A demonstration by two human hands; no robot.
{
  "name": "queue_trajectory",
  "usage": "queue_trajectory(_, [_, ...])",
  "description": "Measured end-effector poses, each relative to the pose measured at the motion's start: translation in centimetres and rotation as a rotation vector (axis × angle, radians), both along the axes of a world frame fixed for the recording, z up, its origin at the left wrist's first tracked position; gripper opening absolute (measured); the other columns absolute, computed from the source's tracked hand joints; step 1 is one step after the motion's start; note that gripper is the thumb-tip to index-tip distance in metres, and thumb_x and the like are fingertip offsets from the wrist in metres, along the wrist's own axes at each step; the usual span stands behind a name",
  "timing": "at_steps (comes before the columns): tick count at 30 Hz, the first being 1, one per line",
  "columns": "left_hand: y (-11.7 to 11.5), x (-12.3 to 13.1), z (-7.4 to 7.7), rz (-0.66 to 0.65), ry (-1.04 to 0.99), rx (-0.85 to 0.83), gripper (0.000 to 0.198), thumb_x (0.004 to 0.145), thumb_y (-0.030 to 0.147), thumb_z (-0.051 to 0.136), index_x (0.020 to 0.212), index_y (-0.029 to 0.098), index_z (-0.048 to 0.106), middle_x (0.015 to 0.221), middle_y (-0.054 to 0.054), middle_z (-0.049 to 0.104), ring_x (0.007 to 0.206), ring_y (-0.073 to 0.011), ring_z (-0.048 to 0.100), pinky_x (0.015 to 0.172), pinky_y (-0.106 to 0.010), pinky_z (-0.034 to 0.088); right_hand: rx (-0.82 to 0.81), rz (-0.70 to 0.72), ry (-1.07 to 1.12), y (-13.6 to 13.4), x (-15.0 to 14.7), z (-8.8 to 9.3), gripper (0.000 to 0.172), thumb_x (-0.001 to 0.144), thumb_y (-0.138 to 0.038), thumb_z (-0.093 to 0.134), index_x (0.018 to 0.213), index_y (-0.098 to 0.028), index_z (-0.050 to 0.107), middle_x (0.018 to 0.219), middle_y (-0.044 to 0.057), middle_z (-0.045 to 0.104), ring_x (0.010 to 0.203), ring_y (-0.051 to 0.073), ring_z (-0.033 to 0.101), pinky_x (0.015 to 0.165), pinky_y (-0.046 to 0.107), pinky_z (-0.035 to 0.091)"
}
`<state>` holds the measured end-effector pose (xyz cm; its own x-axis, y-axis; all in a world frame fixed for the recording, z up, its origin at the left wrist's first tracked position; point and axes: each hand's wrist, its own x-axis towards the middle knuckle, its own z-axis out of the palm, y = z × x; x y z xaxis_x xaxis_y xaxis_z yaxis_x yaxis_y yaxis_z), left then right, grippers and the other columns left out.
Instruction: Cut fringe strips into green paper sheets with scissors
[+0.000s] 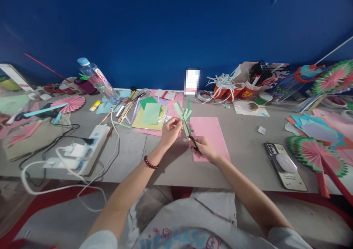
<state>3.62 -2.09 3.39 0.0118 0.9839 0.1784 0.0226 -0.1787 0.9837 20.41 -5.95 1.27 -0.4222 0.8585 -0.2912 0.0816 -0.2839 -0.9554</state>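
Note:
My left hand is closed in a pinch on a bunch of green paper strips that fan upward above the table. My right hand is closed around small black-handled scissors, whose blades reach into the base of the strips. Both hands hover over the grey table, just left of a pink paper sheet. A red bead bracelet sits on my left wrist.
A stack of green, yellow and pink papers lies behind my left hand. A power strip with white cables lies at left, a water bottle behind it. A phone and paper fans lie at right. Red cups stand at the back.

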Motion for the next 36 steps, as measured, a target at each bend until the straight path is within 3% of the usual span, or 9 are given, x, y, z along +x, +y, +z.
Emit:
queue_trajectory(28, [0.13, 0.01, 0.03, 0.047, 0.003, 0.017, 0.024, 0.080, 0.034, 0.057, 0.063, 0.018, 0.050, 0.055, 0.003, 0.053, 0.051, -0.0084, 0.053, 0.053, -0.020, 0.046, 0.022, 0.024, -0.068, -0.18, -0.15, 0.22, 0.046, 0.080, -0.059, 0.056, 0.063, -0.018, 0.047, 0.047, -0.004, 0.049, 0.034, 0.004, 0.036, 0.035, 0.019, 0.022])
queue_trajectory(36, [-0.26, 0.37, -0.12, -0.005, 0.002, -0.036, 0.025, 0.082, 0.037, 0.057, 0.066, 0.019, 0.051, 0.058, 0.003, 0.053, 0.052, -0.0087, 0.052, 0.048, -0.019, 0.043, -0.008, 0.004, -0.084, -0.05, -0.17, 0.48, 0.040, 0.078, -0.054, 0.060, 0.065, -0.017, 0.050, 0.047, -0.004, 0.051, 0.033, 0.004, 0.035, 0.035, 0.019, 0.023])
